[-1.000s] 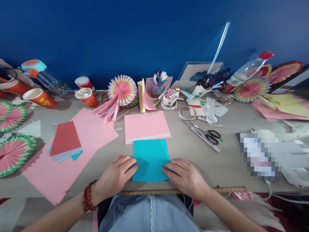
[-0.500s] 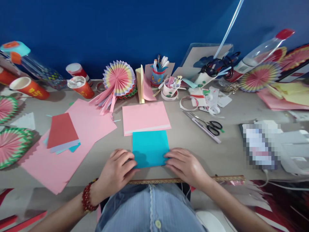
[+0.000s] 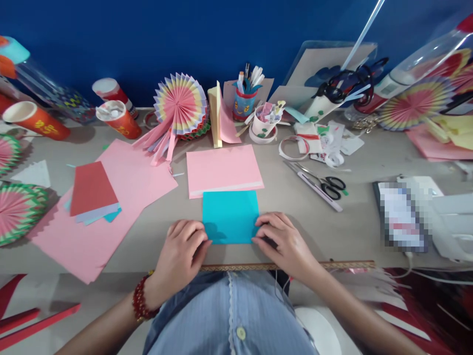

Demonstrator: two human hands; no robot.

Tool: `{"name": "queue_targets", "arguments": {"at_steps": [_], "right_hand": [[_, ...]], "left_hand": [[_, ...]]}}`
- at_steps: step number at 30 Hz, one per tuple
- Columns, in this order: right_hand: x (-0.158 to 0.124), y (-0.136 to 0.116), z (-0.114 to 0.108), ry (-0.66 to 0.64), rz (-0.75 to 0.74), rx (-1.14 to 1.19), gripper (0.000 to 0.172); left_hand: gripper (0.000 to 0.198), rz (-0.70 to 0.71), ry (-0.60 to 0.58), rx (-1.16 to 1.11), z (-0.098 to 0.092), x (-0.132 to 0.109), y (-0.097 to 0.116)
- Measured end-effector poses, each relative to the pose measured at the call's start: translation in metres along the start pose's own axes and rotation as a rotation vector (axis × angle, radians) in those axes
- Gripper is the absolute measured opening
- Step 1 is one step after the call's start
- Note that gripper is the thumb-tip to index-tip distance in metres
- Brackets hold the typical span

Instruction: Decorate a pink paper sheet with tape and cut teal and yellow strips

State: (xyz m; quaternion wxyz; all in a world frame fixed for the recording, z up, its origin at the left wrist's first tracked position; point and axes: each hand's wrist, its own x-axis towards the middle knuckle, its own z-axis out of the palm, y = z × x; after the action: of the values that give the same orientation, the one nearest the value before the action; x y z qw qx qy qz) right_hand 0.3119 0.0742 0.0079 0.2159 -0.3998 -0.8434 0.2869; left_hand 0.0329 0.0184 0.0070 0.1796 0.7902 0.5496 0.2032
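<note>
A turquoise sheet of paper (image 3: 230,214) lies flat on the table in front of me, close to the table's front edge. My left hand (image 3: 185,249) pinches its lower left corner, with the fingers curled and pressed together. At the lower right corner my right hand (image 3: 284,241) holds it the same way, thumb below and fingers bent above. Just beyond it lies a pink sheet (image 3: 223,170) with a pale strip along its near edge; the turquoise sheet's far edge meets it. The fingertips partly cover the turquoise corners.
On the left, a red sheet (image 3: 94,188) tops a small paper stack on large pink paper (image 3: 121,231). Scissors (image 3: 332,186) and a utility knife (image 3: 320,191) lie to the right. Behind stand a paper fan (image 3: 180,106), paper cups (image 3: 118,121) and a pen holder (image 3: 244,104).
The camera view has shifted slightly, so things appear higher. Both hands stay at the turquoise sheet's lower corners; the right hand's fingers look a little more bent.
</note>
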Motion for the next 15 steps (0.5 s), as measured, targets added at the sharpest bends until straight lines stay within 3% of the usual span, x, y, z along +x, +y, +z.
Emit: {"name": "queue_targets", "arguments": {"at_steps": [15], "right_hand": [[-0.0008,0.0009,0.0032,0.002,0.040,-0.057,0.014]], "left_hand": [[0.012,-0.102,0.024,0.012,0.0016,-0.0039,0.0045]]}}
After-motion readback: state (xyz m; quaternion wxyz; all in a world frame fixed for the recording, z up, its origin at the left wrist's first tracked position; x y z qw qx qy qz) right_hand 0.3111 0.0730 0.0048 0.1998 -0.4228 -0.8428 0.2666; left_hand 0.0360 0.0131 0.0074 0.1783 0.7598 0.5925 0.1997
